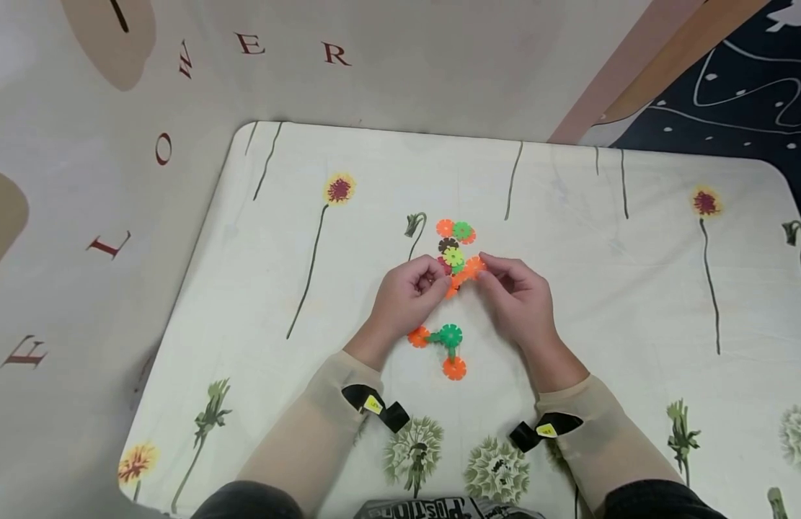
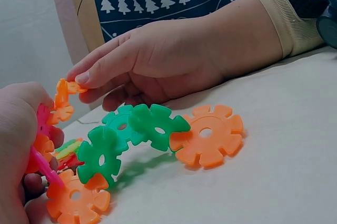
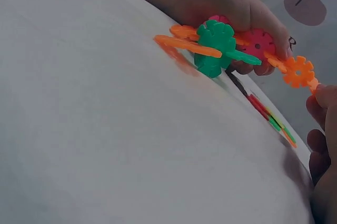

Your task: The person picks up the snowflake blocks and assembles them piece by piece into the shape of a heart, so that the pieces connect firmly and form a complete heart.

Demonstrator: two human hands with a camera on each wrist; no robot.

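My left hand (image 1: 405, 297) pinches a joined string of notched plastic discs, pink and orange. A pink disc (image 3: 257, 45) of that string shows at its fingers in the right wrist view. Across from it, my right hand (image 1: 520, 297) pinches an orange disc (image 1: 474, 267) at the string's other end. The string spans the gap between both hands, off the table. Nearer my body, a separate joined piece of green discs (image 1: 450, 336) with orange discs (image 2: 208, 135) at its ends stands on the table. Fingers partly hide the held string.
Just beyond the hands lies a small group of loose discs: orange (image 1: 445, 228), green (image 1: 462, 231), dark brown (image 1: 448, 245) and yellow-green (image 1: 453, 256). A flower-printed white cloth (image 1: 608, 288) covers the table. Its far edge meets a pale lettered backdrop (image 1: 426, 79).
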